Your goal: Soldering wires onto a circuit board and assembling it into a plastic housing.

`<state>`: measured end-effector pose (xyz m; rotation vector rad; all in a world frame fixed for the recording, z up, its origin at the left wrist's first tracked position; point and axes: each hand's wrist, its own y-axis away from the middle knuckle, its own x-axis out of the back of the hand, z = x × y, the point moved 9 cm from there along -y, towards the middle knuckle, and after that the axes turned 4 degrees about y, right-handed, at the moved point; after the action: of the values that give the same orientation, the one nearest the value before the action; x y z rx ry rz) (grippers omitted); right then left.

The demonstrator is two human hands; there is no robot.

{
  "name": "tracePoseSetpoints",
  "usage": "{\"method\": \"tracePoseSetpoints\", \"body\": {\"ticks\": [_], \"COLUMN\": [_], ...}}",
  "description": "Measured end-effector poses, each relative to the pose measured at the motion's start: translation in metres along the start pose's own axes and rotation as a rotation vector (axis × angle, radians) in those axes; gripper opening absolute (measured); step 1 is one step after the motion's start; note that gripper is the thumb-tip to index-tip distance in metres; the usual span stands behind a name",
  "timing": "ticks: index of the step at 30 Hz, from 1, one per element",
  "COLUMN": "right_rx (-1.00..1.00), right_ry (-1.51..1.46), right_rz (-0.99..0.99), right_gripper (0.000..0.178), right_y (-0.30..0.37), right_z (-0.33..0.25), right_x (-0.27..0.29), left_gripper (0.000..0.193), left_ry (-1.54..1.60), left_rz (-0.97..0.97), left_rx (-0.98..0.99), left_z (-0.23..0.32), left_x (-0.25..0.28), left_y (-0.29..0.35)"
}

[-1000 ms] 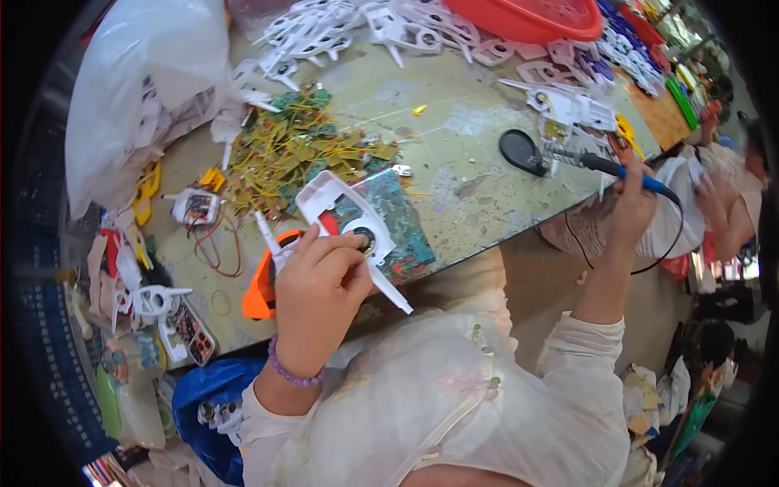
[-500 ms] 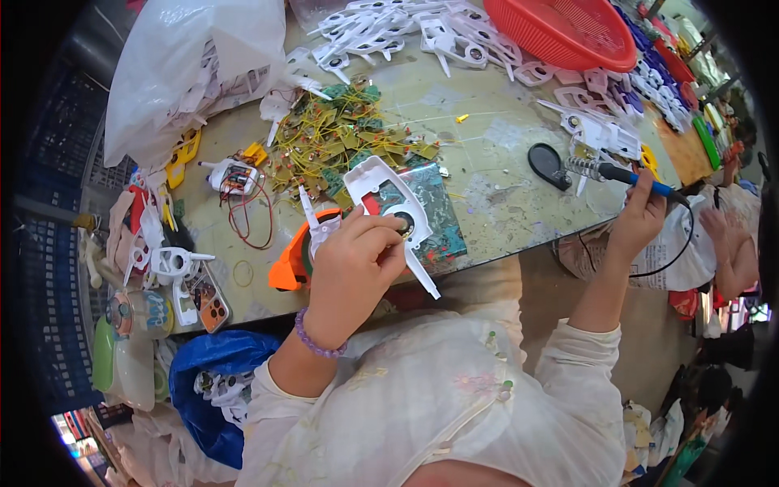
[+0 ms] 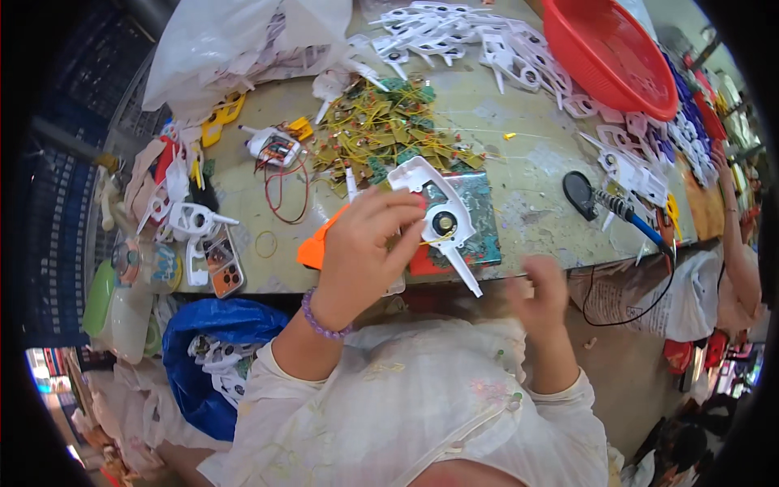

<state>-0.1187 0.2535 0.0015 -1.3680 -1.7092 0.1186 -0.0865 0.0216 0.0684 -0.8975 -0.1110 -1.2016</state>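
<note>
My left hand (image 3: 367,247) grips a white plastic toy shell (image 3: 434,213) with a small round speaker in it, held over a green mat (image 3: 475,219) at the table's near edge. An orange plastic part (image 3: 315,247) pokes out from under that hand. My right hand (image 3: 542,294) is blurred, below the table edge, and holds nothing that I can see. The blue-handled soldering iron (image 3: 625,216) lies on its black stand (image 3: 578,193) to the right, apart from my right hand. A heap of small green circuit boards (image 3: 388,134) with wires lies behind the shell.
A red basket (image 3: 608,53) and several white plastic shells (image 3: 454,32) fill the far side. A white bag (image 3: 235,49) sits far left. A phone (image 3: 222,264), bottles and a blue bag (image 3: 207,341) are at my left. Another person's arm (image 3: 734,243) is at the right.
My right hand has let go of the soldering iron, which now rests on its stand, and has dropped back toward my body. My left hand still holds the white shell.
</note>
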Motion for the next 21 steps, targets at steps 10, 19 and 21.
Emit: {"method": "tracePoseSetpoints", "body": {"ticks": [10, 19, 21], "right_rx": [0.899, 0.709, 0.282], "right_ry": [0.106, 0.020, -0.098], "right_rz": [-0.137, -0.786, -0.917], "right_gripper": [0.028, 0.041, 0.037], "right_y": [-0.045, -0.142, -0.171], "right_z": [-0.135, -0.208, -0.167], "right_x": [-0.032, -0.122, -0.165], "left_gripper": [0.039, 0.038, 0.043], "left_ry": [-0.314, -0.147, -0.037], "left_rz": [-0.046, 0.052, 0.028], "left_rx": [0.099, 0.147, 0.252], "left_z": [-0.014, -0.041, -0.048], "left_x": [0.027, 0.036, 0.038], "left_y": [0.039, 0.053, 0.052]}}
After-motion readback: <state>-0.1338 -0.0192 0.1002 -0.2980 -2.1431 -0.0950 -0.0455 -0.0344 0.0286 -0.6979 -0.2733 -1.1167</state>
